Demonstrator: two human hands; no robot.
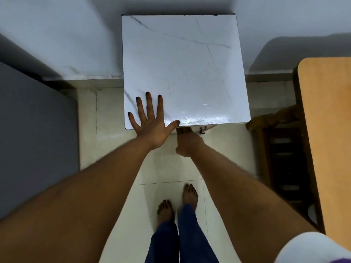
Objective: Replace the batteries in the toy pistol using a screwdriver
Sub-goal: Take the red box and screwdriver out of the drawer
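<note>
No toy pistol, batteries or screwdriver show in the head view. My left hand (150, 120) lies flat with fingers spread on the near left corner of a small white marble-patterned table (190, 63). My right hand (187, 142) is below the table's front edge, its fingers reaching under the top and hidden there. Whether it grips anything I cannot tell. A small metal fitting (203, 129) sticks out just under the front edge, right of that hand.
The table stands against a pale wall. A grey surface (38, 139) lies to the left. A wooden tabletop (328, 139) and a dark wooden frame (281, 168) are on the right. My bare feet (176, 202) stand on cream floor tiles.
</note>
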